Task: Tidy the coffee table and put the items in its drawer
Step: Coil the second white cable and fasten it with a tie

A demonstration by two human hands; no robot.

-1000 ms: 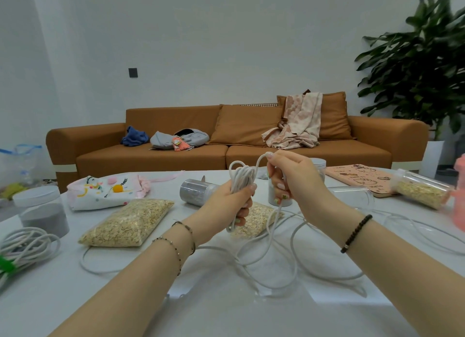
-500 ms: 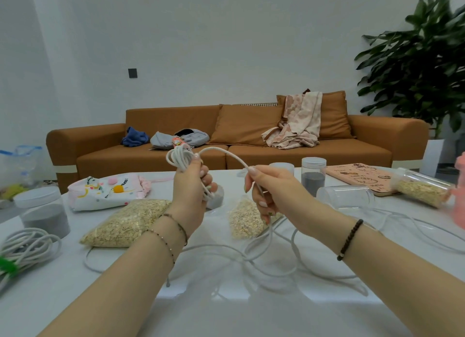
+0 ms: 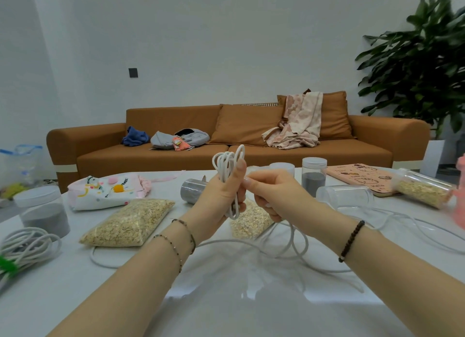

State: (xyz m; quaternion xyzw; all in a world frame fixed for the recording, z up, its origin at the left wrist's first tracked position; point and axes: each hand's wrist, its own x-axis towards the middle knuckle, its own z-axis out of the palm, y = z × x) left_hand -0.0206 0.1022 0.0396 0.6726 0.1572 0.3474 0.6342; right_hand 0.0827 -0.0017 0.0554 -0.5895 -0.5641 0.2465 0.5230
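Pink board [image 3: 362,178]: faint "Hello" near front edge. Pouch [image 3: 105,193] lettering unreadable.

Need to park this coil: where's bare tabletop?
Bare tabletop lies at the near left, bordered by the tied cable bundle and the oat bag. The far half is crowded with jars and loops of the white cable.

Both forearms are left bare. On the left wrist 2 thin bracelets are worn: a fine chain [image 3: 175,251] set with small dark beads, and nearer the left hand [image 3: 219,198] a slim band [image 3: 190,232] of dark and gold links. On the right wrist 1 bracelet [image 3: 351,241] of round dark-brown beads is worn. The nails of the right hand [image 3: 274,195] are kept long and pale.
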